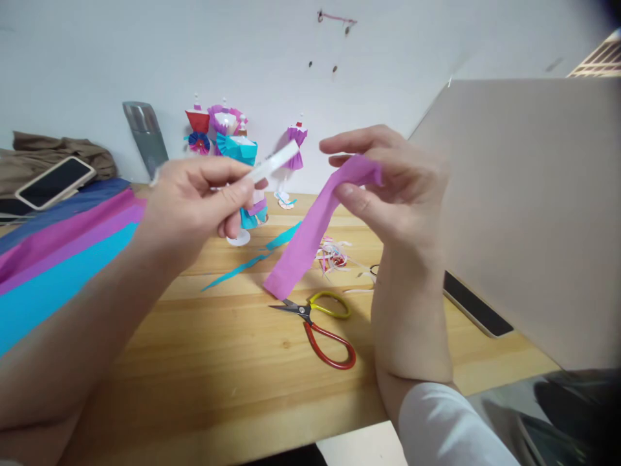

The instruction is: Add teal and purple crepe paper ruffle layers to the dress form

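Wooden table against pale wall. Left hand pinching white strip between thumb and fingers. Right hand pinching upper part of purple strip, forefinger extended; lower end slants down near scissors.

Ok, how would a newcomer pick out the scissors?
On the wooden table, look just below the lower end of the purple strip in the right hand. Unlike the scraps beyond, the scissors have a yellow handle and a red handle.
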Demonstrator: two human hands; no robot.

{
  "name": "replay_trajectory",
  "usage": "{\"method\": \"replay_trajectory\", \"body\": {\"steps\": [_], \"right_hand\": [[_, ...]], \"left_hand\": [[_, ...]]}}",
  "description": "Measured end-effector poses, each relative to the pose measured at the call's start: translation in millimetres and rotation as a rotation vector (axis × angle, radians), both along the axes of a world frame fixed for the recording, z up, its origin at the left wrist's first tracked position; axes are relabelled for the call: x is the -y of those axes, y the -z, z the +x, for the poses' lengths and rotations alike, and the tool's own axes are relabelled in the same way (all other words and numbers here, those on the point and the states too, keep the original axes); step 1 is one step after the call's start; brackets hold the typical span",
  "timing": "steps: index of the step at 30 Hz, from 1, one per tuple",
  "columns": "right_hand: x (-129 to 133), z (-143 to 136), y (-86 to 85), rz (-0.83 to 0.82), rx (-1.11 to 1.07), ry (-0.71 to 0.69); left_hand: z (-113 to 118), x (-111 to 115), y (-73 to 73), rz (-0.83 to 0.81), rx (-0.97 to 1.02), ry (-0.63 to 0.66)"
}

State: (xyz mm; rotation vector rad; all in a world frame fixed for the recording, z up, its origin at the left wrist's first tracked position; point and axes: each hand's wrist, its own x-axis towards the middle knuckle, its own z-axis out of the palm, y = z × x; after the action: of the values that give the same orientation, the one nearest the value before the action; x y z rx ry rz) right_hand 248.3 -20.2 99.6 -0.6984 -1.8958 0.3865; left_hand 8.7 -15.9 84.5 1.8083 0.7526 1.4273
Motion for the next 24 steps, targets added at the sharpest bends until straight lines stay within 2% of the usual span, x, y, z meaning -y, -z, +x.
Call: {"method": "replay_trajectory", "body": {"steps": [4, 9, 11, 18, 24], "right_hand": [[-11, 7, 6.8, -0.213, -0.259, -0.100], [-29, 7, 8.9, -0.252, -0.471, 0.012], [-34, 5, 8.7, -0.263, -0.532, 0.040], [-45, 2, 14.6, -0.371, -0.541, -0.062], [-46, 9, 8.9, -0.318, -0.867, -0.047]], "left_hand": [[-6, 6, -11.3, 0.164, 0.080, -0.079], [-5, 9, -14.3, 0.295, 0.113, -0.043], [-4, 7, -12.1, 0.274, 0.100, -0.026], [-8, 3, -12.3, 0.161, 0.094, -0.067], [-13, 2, -16.8, 0.190, 0.005, -0.073]]}}
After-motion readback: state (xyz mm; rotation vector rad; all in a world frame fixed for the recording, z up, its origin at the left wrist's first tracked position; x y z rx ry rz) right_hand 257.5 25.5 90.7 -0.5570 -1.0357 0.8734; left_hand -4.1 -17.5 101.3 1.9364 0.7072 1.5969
